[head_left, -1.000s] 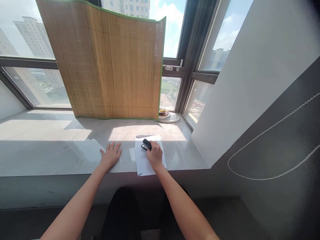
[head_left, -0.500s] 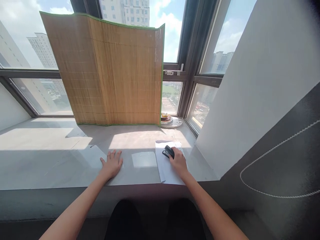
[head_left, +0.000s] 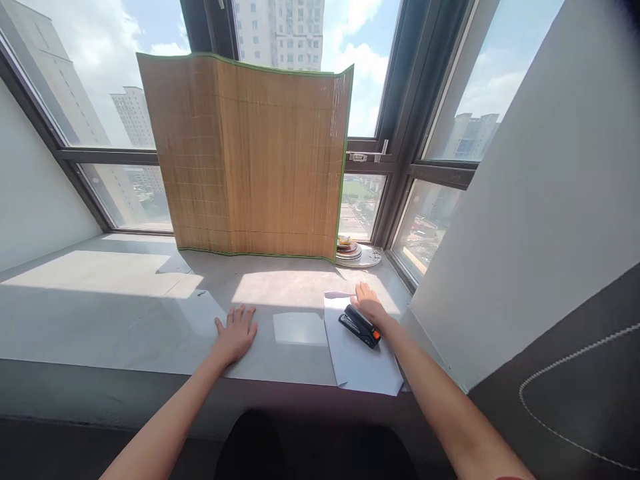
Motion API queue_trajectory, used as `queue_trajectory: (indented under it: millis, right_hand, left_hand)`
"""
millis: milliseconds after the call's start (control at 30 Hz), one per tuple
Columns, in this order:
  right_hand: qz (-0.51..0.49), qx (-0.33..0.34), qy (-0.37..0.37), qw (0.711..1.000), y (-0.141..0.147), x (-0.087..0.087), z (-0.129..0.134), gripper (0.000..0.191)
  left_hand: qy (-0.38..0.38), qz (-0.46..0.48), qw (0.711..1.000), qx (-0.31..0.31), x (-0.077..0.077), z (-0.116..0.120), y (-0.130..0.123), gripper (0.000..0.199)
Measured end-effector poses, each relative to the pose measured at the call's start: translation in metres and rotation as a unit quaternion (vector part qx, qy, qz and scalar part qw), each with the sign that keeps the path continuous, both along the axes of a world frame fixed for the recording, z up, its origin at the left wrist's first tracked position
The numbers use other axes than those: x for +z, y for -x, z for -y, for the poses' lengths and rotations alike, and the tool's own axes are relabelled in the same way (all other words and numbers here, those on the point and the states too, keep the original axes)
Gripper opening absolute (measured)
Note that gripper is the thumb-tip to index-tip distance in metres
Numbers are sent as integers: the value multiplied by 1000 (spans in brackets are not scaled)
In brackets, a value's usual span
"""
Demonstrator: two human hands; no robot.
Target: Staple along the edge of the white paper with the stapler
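Note:
A black stapler [head_left: 359, 327] with an orange spot at its near end lies slantwise on white paper [head_left: 357, 363] near the sill's front edge. Just beyond and right of the stapler, my right hand [head_left: 369, 301] rests over the paper's far right part, fingers stretched forward, holding nothing. Part of the paper is hidden under that hand and forearm. My left hand [head_left: 237, 335] lies flat on the pale window sill [head_left: 145, 327], fingers spread, to the left of the paper.
A bamboo mat [head_left: 280, 160] with green edging stands upright against the window behind the sill. Stacked plates [head_left: 357, 255] sit by its right bottom corner. A white slanted wall [head_left: 520, 200] borders the right side.
My right hand has let go of the stapler and moved forward and right of it; the stapler now lies on the paper. The view has shifted left. My left hand stays flat.

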State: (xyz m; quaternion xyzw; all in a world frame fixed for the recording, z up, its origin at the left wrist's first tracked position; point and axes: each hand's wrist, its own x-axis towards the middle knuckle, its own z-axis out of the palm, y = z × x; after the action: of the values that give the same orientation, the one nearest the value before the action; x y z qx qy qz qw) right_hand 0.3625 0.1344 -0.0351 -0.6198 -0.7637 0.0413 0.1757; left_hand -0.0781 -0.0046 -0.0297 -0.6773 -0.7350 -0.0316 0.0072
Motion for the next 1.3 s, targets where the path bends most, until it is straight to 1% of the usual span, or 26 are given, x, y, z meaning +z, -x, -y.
queue_trajectory:
  millis: [100, 200, 300, 367, 433, 467, 533, 567, 633, 667, 733, 800, 900, 1000, 1067, 1167, 1233, 1300]
  right_hand:
    - [13, 5, 9, 1000, 24, -9, -6, 60]
    - [23, 9, 18, 1000, 58, -12, -8, 63]
    - [22, 13, 27, 999, 106, -10, -10, 65]
    - [16, 25, 30, 999, 145, -7, -11, 65]
    - [7, 41, 37, 998, 187, -4, -10, 66]
    - [2, 52, 40, 998, 207, -3, -9, 67]
    - [-8, 75, 48, 996, 247, -2, -6, 68]
    - [-12, 87, 51, 995, 264, -2, -5, 68]
    - [-18, 107, 55, 993, 294, -2, -2, 68]
    - [-21, 115, 56, 992, 305, -2, -2, 68]
    - [-25, 130, 57, 990, 321, -2, -1, 68]
    - [-28, 141, 56, 988, 329, -1, -1, 68]
    - [-31, 144, 50, 988, 329, 0, 0, 69]
    - [-32, 130, 46, 990, 321, 0, 2, 70]
    - [-32, 114, 45, 992, 310, 0, 3, 71]
    - [-33, 83, 44, 995, 279, -1, 5, 71]
    - [-34, 57, 42, 997, 247, -2, 7, 70]
    - [-34, 28, 40, 998, 210, -3, 9, 69]
  left_hand:
    - [-10, 9, 1000, -1, 0, 1, 1, 59]
    - [-21, 30, 999, -2, -2, 1, 2, 57]
    - [-32, 73, 997, 3, -3, 0, 2, 52]
    - [-46, 111, 993, 23, -2, 0, 4, 51]
    - [-57, 128, 989, 40, 2, -1, 10, 53]
    - [-59, 121, 990, 38, 4, 0, 16, 55]
    - [-67, 79, 994, 41, 8, 1, 32, 57]
    - [-73, 52, 994, 59, 9, 3, 42, 57]
    - [-89, 16, 989, 120, 8, 7, 63, 55]
    - [-90, 13, 985, 146, 6, 10, 72, 55]
    - [-86, 22, 982, 168, 2, 15, 84, 55]
    - [-85, 32, 981, 169, -1, 18, 87, 56]
    - [-91, 31, 980, 172, 1, 20, 82, 55]
    - [-97, 24, 980, 170, 6, 21, 78, 55]
    - [-98, 22, 981, 167, 9, 22, 77, 55]
    - [-98, 22, 982, 163, 10, 23, 77, 55]
    - [-102, 24, 981, 165, 9, 22, 76, 53]
    - [-103, 27, 981, 163, 8, 22, 76, 52]
